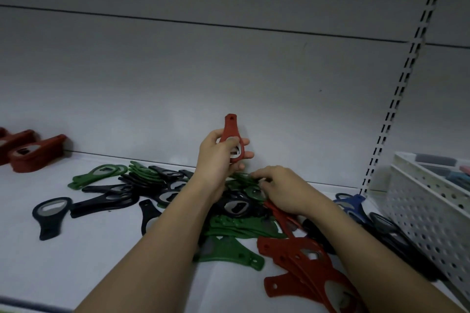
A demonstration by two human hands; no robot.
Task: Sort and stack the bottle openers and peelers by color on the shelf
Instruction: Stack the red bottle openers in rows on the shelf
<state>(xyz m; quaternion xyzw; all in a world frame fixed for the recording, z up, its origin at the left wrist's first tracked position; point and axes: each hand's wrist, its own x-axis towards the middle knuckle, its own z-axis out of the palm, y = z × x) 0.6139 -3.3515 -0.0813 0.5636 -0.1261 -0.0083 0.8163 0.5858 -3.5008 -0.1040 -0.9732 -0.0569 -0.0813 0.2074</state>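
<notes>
My left hand (218, 160) holds a red bottle opener (230, 132) upright above a mixed pile on the white shelf (84, 256). My right hand (282, 188) rests palm down on the pile, fingertips on green openers (251, 192); whether it grips one is unclear. Loose black openers (106, 202) and green openers (98, 175) lie to the left of the pile. More green ones (236, 230) and several red openers (302, 264) lie in front, under my right forearm. A stack of red openers (33, 154) stands at the far left against the back wall.
A white perforated basket (429, 213) stands at the right, with dark items inside. Blue and black openers (351, 204) lie beside it. A slotted shelf upright (407, 84) runs up the back wall on the right.
</notes>
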